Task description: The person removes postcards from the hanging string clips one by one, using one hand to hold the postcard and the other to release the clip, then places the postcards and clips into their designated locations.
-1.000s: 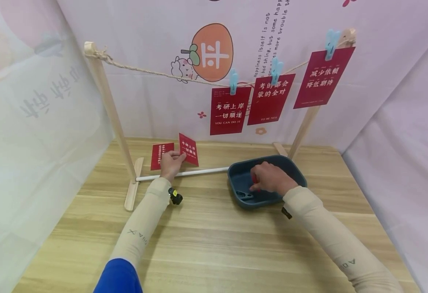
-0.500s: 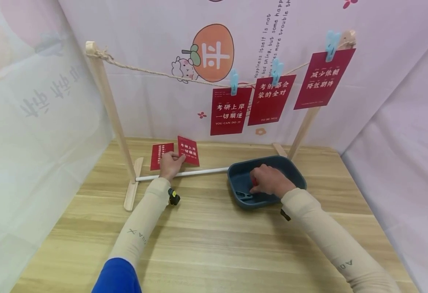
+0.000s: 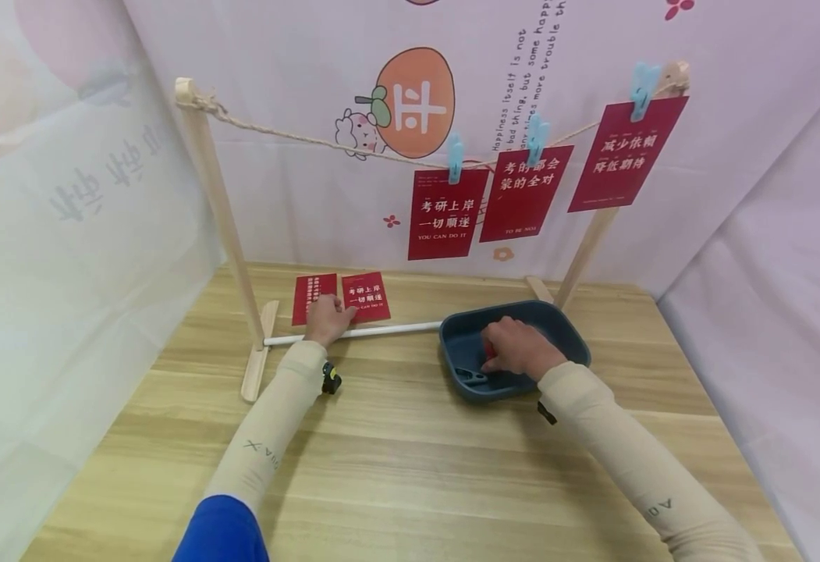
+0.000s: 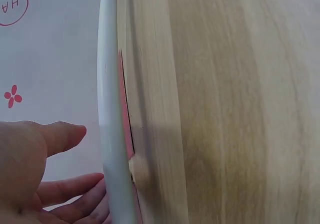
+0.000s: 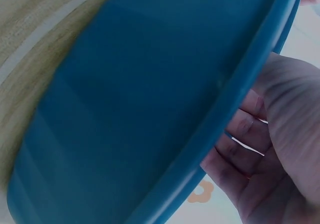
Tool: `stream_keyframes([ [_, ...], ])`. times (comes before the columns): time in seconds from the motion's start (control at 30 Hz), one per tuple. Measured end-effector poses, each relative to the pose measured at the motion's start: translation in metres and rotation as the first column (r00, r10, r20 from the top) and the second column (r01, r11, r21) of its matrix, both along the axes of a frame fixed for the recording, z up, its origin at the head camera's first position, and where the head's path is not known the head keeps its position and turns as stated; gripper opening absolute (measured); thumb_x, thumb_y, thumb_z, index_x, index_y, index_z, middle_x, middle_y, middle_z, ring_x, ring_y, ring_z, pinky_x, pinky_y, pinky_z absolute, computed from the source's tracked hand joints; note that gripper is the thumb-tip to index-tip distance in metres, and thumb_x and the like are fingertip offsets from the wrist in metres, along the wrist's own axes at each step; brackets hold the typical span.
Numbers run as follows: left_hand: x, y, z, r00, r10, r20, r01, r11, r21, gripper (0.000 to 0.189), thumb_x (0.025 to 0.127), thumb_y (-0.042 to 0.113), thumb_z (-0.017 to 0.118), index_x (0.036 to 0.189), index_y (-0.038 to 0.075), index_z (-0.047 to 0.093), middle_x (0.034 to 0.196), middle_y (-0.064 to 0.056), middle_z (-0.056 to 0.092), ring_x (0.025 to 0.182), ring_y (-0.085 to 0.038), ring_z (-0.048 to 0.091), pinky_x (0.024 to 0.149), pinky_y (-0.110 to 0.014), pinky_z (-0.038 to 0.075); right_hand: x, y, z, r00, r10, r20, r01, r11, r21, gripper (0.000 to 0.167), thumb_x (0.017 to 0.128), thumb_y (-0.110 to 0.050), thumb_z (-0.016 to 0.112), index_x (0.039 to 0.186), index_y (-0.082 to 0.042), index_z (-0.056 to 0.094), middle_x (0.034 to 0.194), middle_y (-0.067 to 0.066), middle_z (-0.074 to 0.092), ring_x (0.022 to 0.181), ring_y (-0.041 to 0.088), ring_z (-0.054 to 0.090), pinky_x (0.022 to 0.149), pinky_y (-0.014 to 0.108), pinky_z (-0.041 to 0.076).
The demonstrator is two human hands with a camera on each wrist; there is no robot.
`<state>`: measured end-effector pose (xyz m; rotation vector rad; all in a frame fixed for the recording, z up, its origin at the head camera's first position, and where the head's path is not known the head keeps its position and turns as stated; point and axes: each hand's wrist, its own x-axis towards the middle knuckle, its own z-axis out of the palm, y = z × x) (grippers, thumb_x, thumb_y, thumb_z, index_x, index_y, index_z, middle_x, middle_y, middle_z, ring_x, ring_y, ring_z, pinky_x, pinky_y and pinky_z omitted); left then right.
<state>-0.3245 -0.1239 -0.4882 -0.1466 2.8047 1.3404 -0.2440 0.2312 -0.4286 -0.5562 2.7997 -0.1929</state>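
Observation:
My left hand (image 3: 328, 318) is low at the back left, thumb and fingers apart in the left wrist view. It is beside a red card with white lettering (image 3: 366, 295) that lies flat on the table. A second red card (image 3: 306, 290) lies left of it, partly covered by the hand. My right hand (image 3: 520, 347) reaches into a dark blue tray (image 3: 460, 337), fingers bent downward. Something red (image 3: 490, 351) shows at its fingers; I cannot tell whether they hold it. A clothespin (image 3: 470, 376) lies in the tray. In the right wrist view the rim hides the fingertips.
A twine line (image 3: 290, 140) runs between two wooden posts (image 3: 218, 211). Three red cards (image 3: 446, 222) hang toward its right end from light blue clothespins (image 3: 456, 160). A white rod (image 3: 395, 329) crosses low between the posts. A printed cloth (image 3: 297, 203) stands behind.
The card in my left hand has tilted down and now lies flat, and the fingers have let go of it. My right hand stays in the tray, barely moved. The view shifts slightly.

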Motion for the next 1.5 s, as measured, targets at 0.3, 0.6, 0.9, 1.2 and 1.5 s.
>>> stream_keyframes([
  [0.3,0.003,0.0,0.005,0.999,-0.008,-0.045,0.01,0.999,0.042,0.044,0.102,0.02,0.07,0.135,-0.008,0.061,0.13,-0.025,0.069,0.121,-0.04,0.067,0.107,-0.051,0.057,-0.001,-0.002,0.005,1.0,-0.018,0.007,0.018,1.0,-0.007,0.038,0.086,-0.033,0.09,0.113,-0.01,0.077,0.084,-0.001,0.075,0.074,0.016,0.065,0.082,0.038,0.066],
  [0.6,0.006,0.001,0.009,0.995,-0.049,-0.083,0.053,0.998,0.046,0.044,0.103,0.02,0.068,0.134,-0.01,0.062,0.128,-0.025,0.07,0.12,-0.039,0.069,0.103,-0.05,0.059,0.0,-0.002,0.007,1.0,0.006,-0.016,-0.006,1.0,-0.019,0.053,0.089,-0.034,0.087,0.131,-0.005,0.072,0.114,0.012,0.078,0.089,0.019,0.069,0.098,0.05,0.063],
  [0.9,0.009,0.005,0.02,0.991,-0.082,-0.11,0.088,0.994,0.057,0.041,0.103,0.019,0.068,0.133,-0.009,0.063,0.13,-0.026,0.07,0.122,-0.039,0.069,0.104,-0.047,0.06,0.003,-0.002,0.017,0.999,0.01,-0.047,-0.015,0.995,-0.103,0.054,0.091,-0.032,0.085,0.135,-0.004,0.07,0.128,0.017,0.075,0.109,0.027,0.073,0.104,0.053,0.06],
  [1.2,0.013,0.011,0.032,0.985,-0.115,-0.131,0.125,0.99,0.066,0.043,0.103,0.023,0.068,0.136,-0.005,0.061,0.131,-0.021,0.069,0.122,-0.036,0.068,0.105,-0.046,0.059,0.006,-0.001,0.032,0.997,-0.032,-0.071,0.02,0.987,-0.161,0.061,0.09,-0.032,0.086,0.14,-0.004,0.066,0.136,0.019,0.071,0.123,0.036,0.07,0.104,0.052,0.06],
  [1.5,0.015,0.017,0.036,0.981,-0.134,-0.139,0.143,0.988,0.059,0.04,0.103,0.023,0.07,0.133,-0.003,0.064,0.126,-0.018,0.072,0.118,-0.034,0.07,0.102,-0.045,0.061,0.008,0.0,0.04,0.994,-0.021,-0.103,0.002,0.984,-0.177,0.061,0.091,-0.033,0.085,0.141,-0.004,0.066,0.138,0.019,0.07,0.126,0.036,0.068,0.104,0.052,0.059],
])
